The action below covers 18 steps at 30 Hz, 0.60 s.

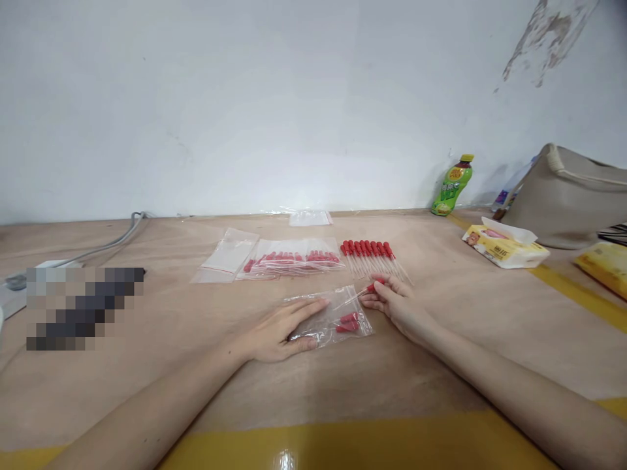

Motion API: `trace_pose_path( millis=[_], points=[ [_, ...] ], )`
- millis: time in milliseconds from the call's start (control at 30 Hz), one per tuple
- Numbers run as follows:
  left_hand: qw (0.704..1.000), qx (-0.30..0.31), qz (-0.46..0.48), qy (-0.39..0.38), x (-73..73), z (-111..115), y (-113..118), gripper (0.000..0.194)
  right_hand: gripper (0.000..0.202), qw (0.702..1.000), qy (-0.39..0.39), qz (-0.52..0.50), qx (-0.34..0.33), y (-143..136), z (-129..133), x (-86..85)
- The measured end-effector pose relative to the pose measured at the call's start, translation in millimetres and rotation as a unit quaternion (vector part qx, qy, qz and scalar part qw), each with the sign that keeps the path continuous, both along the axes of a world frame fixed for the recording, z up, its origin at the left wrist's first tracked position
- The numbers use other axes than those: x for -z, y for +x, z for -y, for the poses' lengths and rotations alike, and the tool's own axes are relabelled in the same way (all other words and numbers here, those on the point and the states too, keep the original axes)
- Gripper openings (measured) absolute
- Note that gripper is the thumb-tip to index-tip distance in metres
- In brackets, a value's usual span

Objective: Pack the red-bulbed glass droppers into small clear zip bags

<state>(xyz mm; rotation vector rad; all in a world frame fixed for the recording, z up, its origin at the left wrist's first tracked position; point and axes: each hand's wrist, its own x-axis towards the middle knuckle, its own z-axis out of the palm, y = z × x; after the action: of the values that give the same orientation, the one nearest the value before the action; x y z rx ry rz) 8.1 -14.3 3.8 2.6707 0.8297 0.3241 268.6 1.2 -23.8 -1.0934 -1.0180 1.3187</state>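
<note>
My left hand [281,331] lies flat on a clear zip bag [326,308], its fingers spread over the bag's left part. Inside the bag, near its right end, are red-headed sticks [348,322]. My right hand [389,302] pinches a thin stick with a red head [372,287] above the bag's upper right edge, its pale shaft pointing left over the bag. Just behind that hand, several more red-headed sticks [366,249] lie side by side in a row, heads toward the wall. Filled bags [294,261] of red-headed sticks are piled to their left.
Flat clear bags [228,256] lie left of the pile, and another bag [310,218] lies by the wall. On the right are a green drink bottle [451,186], a tissue pack [507,247] and a beige bag [563,196]. A grey cable [115,241] runs at left beside a blurred dark object [98,303].
</note>
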Motion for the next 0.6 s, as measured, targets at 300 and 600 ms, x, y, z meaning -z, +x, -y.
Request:
trace_pose_path(
  millis=[300,600],
  points=[
    [1.000,-0.004,0.012,-0.013,-0.7,1,0,0.063,0.024,0.947,0.110,0.212,-0.216,8,4,-3.9],
    [1.000,0.002,0.013,-0.004,0.7,1,0,0.066,0.019,0.962,0.090,0.198,-0.164,-9,5,-0.5]
  ],
)
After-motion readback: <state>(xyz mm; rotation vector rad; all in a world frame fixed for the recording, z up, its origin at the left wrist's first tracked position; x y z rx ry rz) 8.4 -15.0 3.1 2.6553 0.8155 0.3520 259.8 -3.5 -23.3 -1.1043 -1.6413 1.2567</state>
